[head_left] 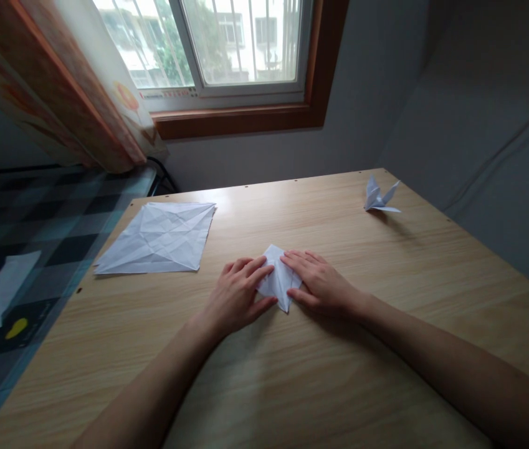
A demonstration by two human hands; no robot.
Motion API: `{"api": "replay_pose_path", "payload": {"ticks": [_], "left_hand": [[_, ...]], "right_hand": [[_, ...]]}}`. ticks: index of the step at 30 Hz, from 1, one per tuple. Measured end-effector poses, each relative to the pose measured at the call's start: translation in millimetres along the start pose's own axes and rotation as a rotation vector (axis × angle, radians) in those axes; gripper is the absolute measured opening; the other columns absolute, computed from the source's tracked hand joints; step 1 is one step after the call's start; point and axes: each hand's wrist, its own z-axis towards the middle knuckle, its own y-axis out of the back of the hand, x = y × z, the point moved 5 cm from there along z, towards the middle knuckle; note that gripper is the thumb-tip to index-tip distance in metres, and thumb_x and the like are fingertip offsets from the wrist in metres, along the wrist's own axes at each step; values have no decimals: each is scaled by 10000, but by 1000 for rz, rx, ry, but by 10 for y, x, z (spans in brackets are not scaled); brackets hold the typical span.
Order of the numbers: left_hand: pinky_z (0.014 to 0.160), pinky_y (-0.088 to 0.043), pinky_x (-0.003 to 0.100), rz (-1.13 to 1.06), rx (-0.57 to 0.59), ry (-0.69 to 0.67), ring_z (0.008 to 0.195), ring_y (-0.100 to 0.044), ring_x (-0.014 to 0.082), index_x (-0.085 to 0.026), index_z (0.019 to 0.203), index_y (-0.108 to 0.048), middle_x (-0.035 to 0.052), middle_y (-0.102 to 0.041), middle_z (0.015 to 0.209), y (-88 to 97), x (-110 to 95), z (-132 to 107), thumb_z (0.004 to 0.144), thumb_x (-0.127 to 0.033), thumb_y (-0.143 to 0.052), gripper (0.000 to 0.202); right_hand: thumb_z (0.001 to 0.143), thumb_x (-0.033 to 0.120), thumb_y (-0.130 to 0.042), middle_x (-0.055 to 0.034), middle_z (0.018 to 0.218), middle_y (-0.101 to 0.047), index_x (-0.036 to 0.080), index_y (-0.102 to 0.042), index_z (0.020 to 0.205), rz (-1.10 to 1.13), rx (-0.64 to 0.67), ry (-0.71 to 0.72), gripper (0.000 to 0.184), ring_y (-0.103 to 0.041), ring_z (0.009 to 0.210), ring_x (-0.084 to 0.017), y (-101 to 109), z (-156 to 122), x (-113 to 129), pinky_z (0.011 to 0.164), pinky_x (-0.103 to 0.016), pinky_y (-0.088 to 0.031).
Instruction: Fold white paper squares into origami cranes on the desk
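Observation:
A small folded piece of white paper (277, 279) lies on the wooden table (339, 349) near its middle. My left hand (238, 294) rests on the paper's left side, fingers stretched flat and pressing it down. My right hand (316, 282) lies on the paper's right side, fingers also flat and close together. Part of the paper is hidden under both hands; only its top corner and bottom tip show between them.
A creased, unfolded white paper square (159, 238) lies at the table's back left. A finished paper crane (379, 197) stands at the back right. A checkered bed cover (35, 237) is left of the table, a window (227, 43) behind it.

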Motion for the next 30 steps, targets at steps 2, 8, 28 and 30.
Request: {"api": "replay_pose_path", "payload": {"ticks": [2,8,28,30], "left_hand": [[963,-405,456,-60,-22,34,1133,-522,282,-210,1327,-492,104,-607,1283,10,47,10,859,-371,-590,505],[897,-464,428,-165,-106,131,991,-568,255,-158,1311,-503,99,-654,1074,15,143,20,819,-258,-609,513],[647,-490,267,-398,-108,190,637,-565,125,-204,957,-720,5,-604,756,37,186,46,772,-196,-650,198],[638,-483,264,-414,-100,230,626,-560,119,-205,982,-710,0,-602,764,14,201,51,763,-187,-649,228]], "right_hand": [[841,244,-566,-181,1419,-509,111,-439,1396,62,-37,-6,584,-456,1324,-288,13,1,-44,1119,-499,-334],[766,138,-579,-146,1292,-585,146,-498,1327,118,-120,-33,567,-522,1188,-279,54,4,-80,1033,-469,-410],[830,351,-656,-94,1059,-707,192,-658,885,99,-80,212,168,-638,974,-254,83,-34,98,872,-414,-487],[814,348,-671,-97,1065,-696,190,-649,902,86,-69,199,182,-625,977,-258,80,-31,105,869,-423,-475]]}}
